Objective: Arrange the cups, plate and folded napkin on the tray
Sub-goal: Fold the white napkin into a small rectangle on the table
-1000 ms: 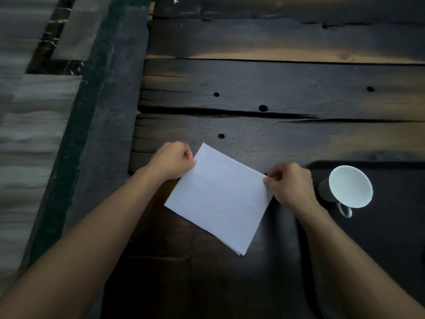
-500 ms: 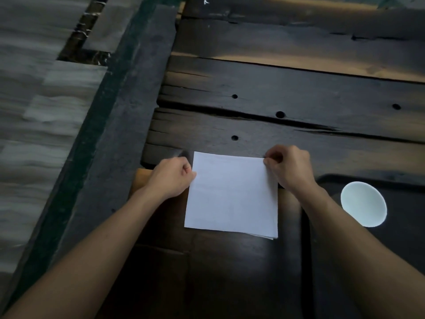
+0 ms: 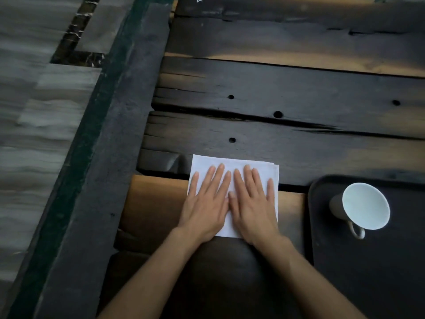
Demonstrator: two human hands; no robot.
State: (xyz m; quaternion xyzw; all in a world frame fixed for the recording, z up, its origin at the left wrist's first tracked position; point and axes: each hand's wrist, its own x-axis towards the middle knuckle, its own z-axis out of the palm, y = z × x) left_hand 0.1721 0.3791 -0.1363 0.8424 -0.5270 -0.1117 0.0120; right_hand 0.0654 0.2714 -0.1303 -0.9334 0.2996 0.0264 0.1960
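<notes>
Dark, weathered planks make up our worktop [image 3: 299,88], cracked along the grain and dotted with a few round holes, with warm light catching some boards and the rest in deep shade. On it, near its left end, lies the napkin [image 3: 232,163], a white folded square whose layered edges show slightly offset at its far right corner. It spans a gap between two planks and sits just left of the tray, apart from it.

We press both hands flat on the napkin, palms down. Our left hand [image 3: 204,203] covers its left half and our right hand [image 3: 253,203] its right half, thumbs touching at the middle. All fingers [image 3: 220,171] are stretched out and slightly spread, pinching nothing; only the far strip, the right edge and a sliver between the hands stay uncovered.

To the right, a black tray [image 3: 322,249] with a raised rim and rounded corner rests on the worktop, running out of view at the right and bottom. A cup [image 3: 365,206], white inside and darker outside, stands near the tray's far left corner, its handle pointing toward us.

Left of the planks runs a broad dark beam [image 3: 110,157], the worktop's edge, with a green-tinged strip alongside. Beyond it we see a grey, streaked floor [image 3: 30,134], blurred, with a dark inlaid band at the top left.
</notes>
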